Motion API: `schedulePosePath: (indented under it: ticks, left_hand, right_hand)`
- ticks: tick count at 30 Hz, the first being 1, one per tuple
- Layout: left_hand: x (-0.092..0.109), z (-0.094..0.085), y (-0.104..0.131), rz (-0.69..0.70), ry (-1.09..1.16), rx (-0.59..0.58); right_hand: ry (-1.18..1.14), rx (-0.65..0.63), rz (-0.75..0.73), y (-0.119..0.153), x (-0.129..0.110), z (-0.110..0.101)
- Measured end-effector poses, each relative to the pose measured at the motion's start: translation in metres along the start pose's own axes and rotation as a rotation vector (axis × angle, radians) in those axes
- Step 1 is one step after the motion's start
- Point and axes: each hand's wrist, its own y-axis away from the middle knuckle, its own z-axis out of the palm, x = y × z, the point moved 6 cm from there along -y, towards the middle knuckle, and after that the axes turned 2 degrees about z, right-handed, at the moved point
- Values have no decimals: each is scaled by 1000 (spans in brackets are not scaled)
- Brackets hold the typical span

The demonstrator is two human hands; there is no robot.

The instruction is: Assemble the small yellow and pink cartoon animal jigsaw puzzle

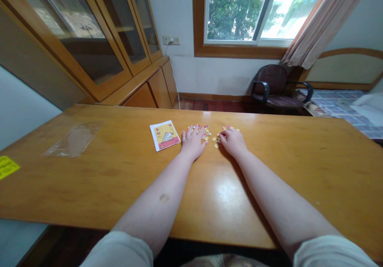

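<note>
Small yellow, white and pink puzzle pieces lie in a loose pile near the far edge of the wooden table. My left hand rests on the pile's left part, palm down with its fingers spread. More pieces lie to the right, beside and beyond my right hand. The fingers of that hand are bent together at the pieces; what they hold, if anything, is hidden. Left of my left hand lies a flat picture card with a white animal figure on yellow and pink.
A clear plastic bag lies on the left of the table, with a yellow sticker at the left edge. Beyond stand a glass-door cabinet, an office chair and a bed.
</note>
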Motion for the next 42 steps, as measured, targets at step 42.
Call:
schedulePosePath:
  ticks: [42]
  left_hand:
    - [-3, 25, -26, -163, -131, -61]
  right_hand:
    - [-6, -224, -53, -3, 14, 19]
